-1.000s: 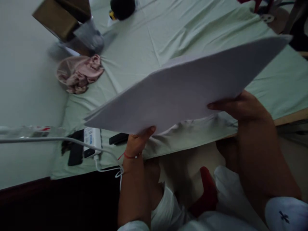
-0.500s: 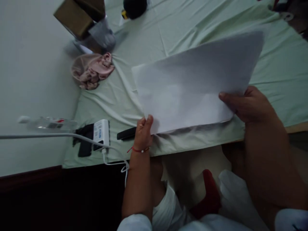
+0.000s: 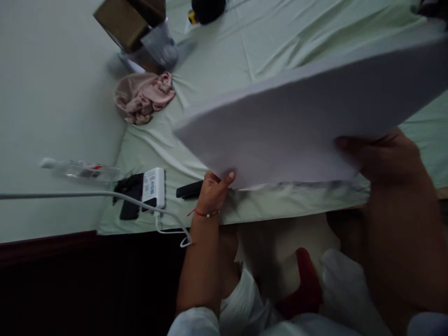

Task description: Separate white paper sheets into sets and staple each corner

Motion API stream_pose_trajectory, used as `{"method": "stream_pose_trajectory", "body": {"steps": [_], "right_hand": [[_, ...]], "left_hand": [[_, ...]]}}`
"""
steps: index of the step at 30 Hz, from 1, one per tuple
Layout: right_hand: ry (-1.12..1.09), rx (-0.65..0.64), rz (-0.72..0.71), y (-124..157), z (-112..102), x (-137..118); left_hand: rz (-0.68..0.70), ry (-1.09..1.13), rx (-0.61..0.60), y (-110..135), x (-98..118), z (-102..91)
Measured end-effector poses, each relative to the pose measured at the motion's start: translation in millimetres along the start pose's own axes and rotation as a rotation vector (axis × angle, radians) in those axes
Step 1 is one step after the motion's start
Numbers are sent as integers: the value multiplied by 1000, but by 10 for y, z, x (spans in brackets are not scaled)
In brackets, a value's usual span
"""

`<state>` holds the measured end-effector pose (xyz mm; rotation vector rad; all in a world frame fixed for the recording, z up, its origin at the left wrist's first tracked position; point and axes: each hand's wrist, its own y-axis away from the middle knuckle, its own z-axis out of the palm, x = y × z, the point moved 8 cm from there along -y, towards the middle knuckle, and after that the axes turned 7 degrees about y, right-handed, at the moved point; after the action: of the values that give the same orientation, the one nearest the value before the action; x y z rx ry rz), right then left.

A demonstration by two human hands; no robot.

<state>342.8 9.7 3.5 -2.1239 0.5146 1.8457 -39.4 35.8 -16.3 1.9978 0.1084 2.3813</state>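
Observation:
White paper (image 3: pixel 280 130), seemingly a stack of large sheets, is held up tilted above the green cloth, its far right corner raised and smeared by motion. My left hand (image 3: pixel 213 189), with a red string bracelet at the wrist, is closed on its near left corner, thumb on top. Along the near right edge my right hand (image 3: pixel 388 156) grips the paper, thumb over the top face and fingers hidden beneath. Just left of my left hand lies a black object, perhaps a stapler (image 3: pixel 189 189).
A green sheet (image 3: pixel 217 60) covers the surface. Along the left are a white power bank (image 3: pixel 154 186) with a cable, a black phone (image 3: pixel 130 207), a clear bottle (image 3: pixel 84 170) and a pink cloth (image 3: pixel 147 98). Behind stands a cardboard box (image 3: pixel 122 23). A red sock (image 3: pixel 308 275) shows below.
The paper's right side has risen and swung to the right with my right hand. My left hand keeps its corner. The view has shifted slightly.

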Motion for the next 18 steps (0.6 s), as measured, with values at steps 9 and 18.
{"method": "stream_pose_trajectory", "body": {"steps": [9,18], "right_hand": [[205,21,12,44,-59,-49],[276,-113,-49,-43,7,14]], "left_hand": [[220,-257,140,5,188,-216],[208,-511,17,-90,205,-197]]}}
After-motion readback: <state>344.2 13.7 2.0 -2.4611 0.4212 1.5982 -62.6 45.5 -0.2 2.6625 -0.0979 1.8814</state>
